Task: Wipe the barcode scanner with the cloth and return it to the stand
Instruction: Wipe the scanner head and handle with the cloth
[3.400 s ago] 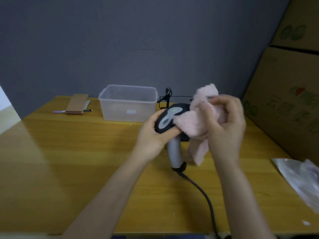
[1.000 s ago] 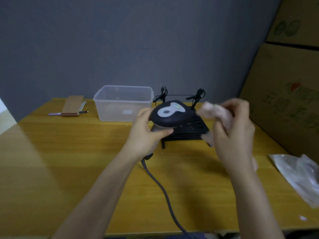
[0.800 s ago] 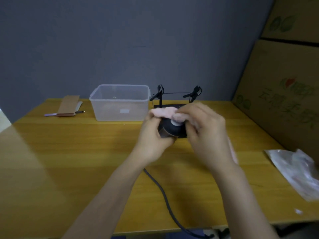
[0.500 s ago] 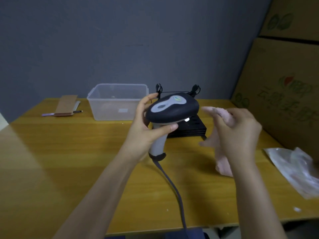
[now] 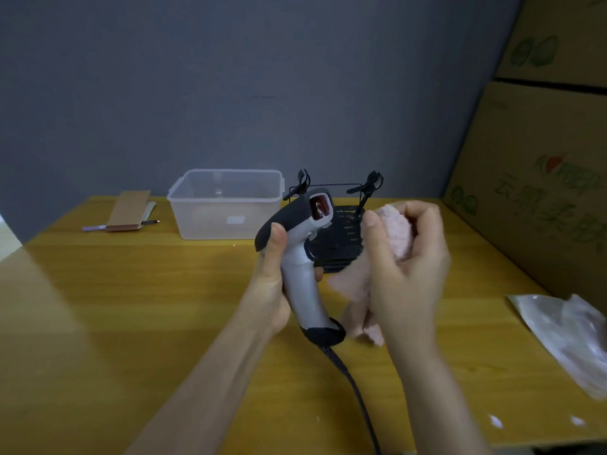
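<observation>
My left hand [image 5: 271,284] grips the black and grey barcode scanner [image 5: 302,257] by its handle, above the middle of the table. The scanner's red window faces me and its dark cable [image 5: 354,389] trails down toward the table's front edge. My right hand [image 5: 404,264] is closed on the bunched pink cloth [image 5: 395,231], just right of the scanner's head and not touching it; a loose end of cloth hangs below the hand. The black stand [image 5: 338,234] sits behind the scanner, partly hidden by it.
A clear plastic box [image 5: 226,205] stands left of the stand. Farther left lie a brown cardboard piece [image 5: 128,210] and a pen [image 5: 98,227]. A crumpled plastic bag [image 5: 571,333] lies at the right, with stacked cardboard boxes [image 5: 538,178] behind it.
My left hand has turned the scanner so its window faces me and its handle points down. My right hand has bunched the cloth and raised it close beside the scanner's head.
</observation>
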